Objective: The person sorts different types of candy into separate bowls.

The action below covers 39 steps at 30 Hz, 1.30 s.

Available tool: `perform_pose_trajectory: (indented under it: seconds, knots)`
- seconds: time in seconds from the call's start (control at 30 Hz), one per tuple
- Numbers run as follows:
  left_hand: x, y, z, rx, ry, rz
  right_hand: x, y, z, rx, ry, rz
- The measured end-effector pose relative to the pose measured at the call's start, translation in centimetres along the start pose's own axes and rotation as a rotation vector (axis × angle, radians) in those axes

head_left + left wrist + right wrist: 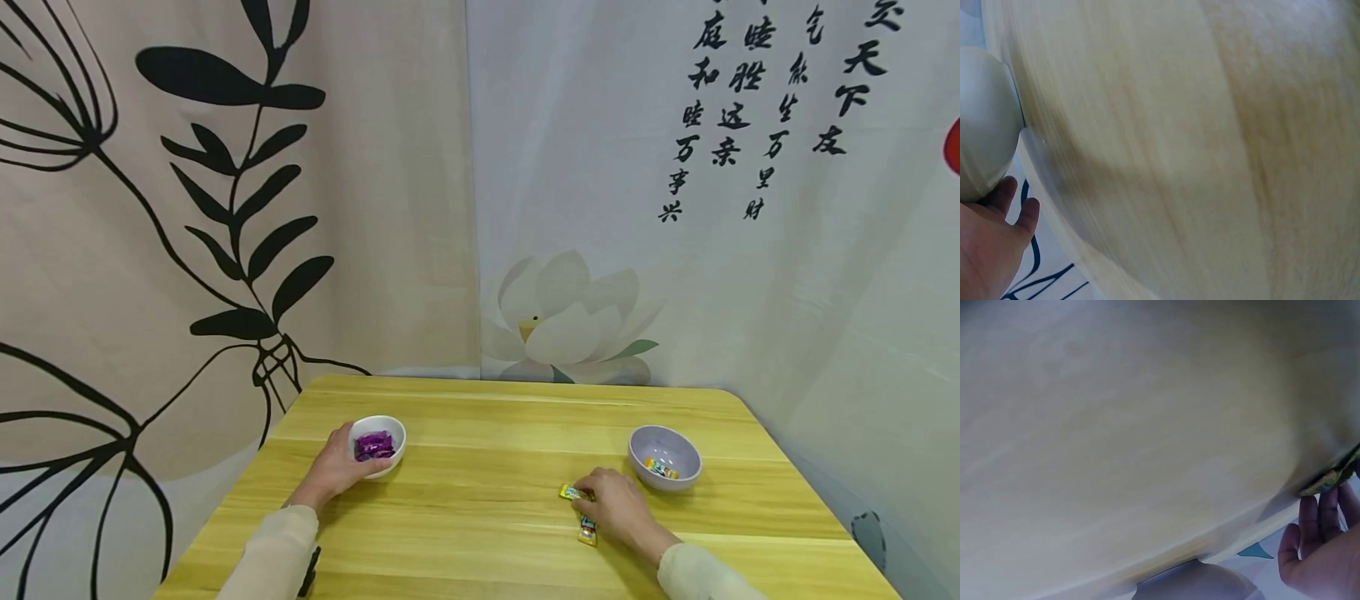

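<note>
My left hand holds a white bowl at its left side, thumb near the front rim. Purple-wrapped candies lie inside. The left wrist view shows the outside of that bowl with fingers against it. On the right, my right hand pinches a yellow-wrapped candy at table level; its fingertips partly cover the wrapper. A second yellow-wrapped candy lies just below that hand. In the right wrist view, fingertips meet a yellow-green wrapper near the right edge.
A lavender bowl with yellow-wrapped candy in it stands just beyond the right hand. The wooden table ends at a back edge before a printed curtain. A dark object shows beside the left sleeve.
</note>
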<state>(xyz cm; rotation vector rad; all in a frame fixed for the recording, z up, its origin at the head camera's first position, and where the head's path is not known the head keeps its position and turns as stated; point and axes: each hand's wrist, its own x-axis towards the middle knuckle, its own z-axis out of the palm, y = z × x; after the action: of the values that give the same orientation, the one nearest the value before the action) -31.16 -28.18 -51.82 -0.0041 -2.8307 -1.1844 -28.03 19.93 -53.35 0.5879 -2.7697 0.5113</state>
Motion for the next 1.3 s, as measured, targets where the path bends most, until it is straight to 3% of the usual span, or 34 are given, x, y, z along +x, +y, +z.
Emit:
perform_pose_trajectory:
  seconds: [0.3,0.57,0.83,0.97,1.3]
  knots:
    - [0.0,-0.1,0.0,0.004,-0.001,0.002,0.4,-0.3,-0.6,0.101,0.000,0.080]
    - [-0.1,0.1,0.0,0.003,-0.001,-0.001,1.4,-0.2,-3.9,0.208,0.062,0.164]
    - [-0.1,0.0,-0.1,-0.003,-0.005,-0.006,1.3,2.9,-6.9,0.183,0.134,0.190]
    - [0.0,0.0,-0.1,-0.003,-0.004,-0.001,0.8,4.4,-8.0,0.166,0.133,0.230]
    - [0.1,-0.1,0.0,0.002,-0.002,0.006,-0.6,8.1,-8.9,0.113,0.135,0.310]
